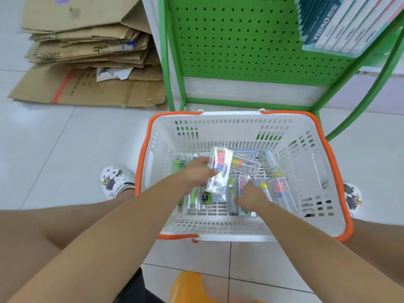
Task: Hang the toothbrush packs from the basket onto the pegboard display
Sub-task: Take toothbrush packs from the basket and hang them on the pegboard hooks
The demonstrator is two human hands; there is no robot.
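Note:
A white basket with an orange rim (341,171) stands on the floor in front of the green pegboard display (236,40). Several clear toothbrush packs (277,189) lie on its bottom. My left hand (197,173) reaches into the basket and grips one clear pack holding a red toothbrush (219,171), lifted above the others. My right hand (251,196) is down among the packs at the basket's middle, fingers curled onto a pack; what it holds is hidden beneath the hand.
Flattened cardboard boxes (87,51) are stacked on the tiled floor at the left. Boxed products (341,27) hang at the pegboard's upper right. My feet in white clogs flank the basket. An orange stool (190,287) is below me.

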